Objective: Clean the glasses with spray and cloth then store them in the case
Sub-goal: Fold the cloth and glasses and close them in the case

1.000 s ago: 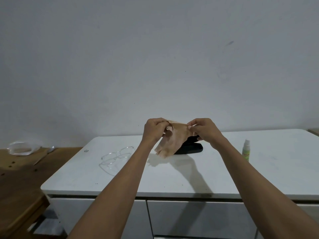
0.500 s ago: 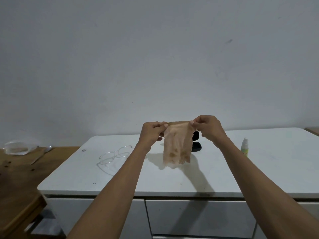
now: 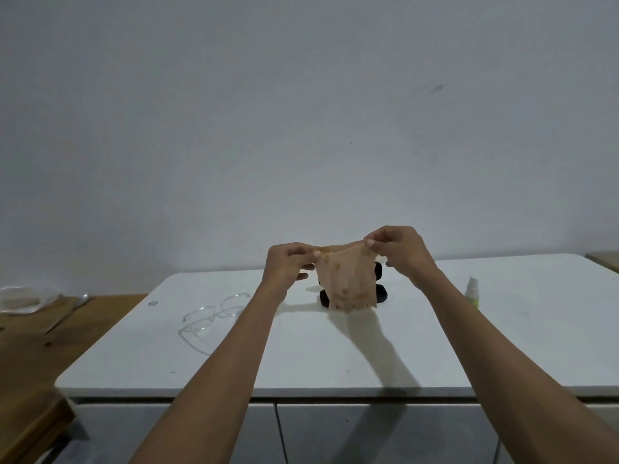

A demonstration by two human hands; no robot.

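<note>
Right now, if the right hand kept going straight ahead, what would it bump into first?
Probably the black case, open on the table just beyond the right hand and behind the cloth it holds. Depth is unclear, so it might pass above to the wall.

Tan cloth [image 3: 346, 283] stretched between left hand [image 3: 290, 262] and right hand [image 3: 398, 250] above the white table [image 3: 335, 356].

two hands [image 3: 288, 262] [image 3: 398, 251] – one cloth [image 3: 346, 279], one glasses [image 3: 214, 311], one case [image 3: 380, 293], one spray bottle [image 3: 472, 292].
</note>
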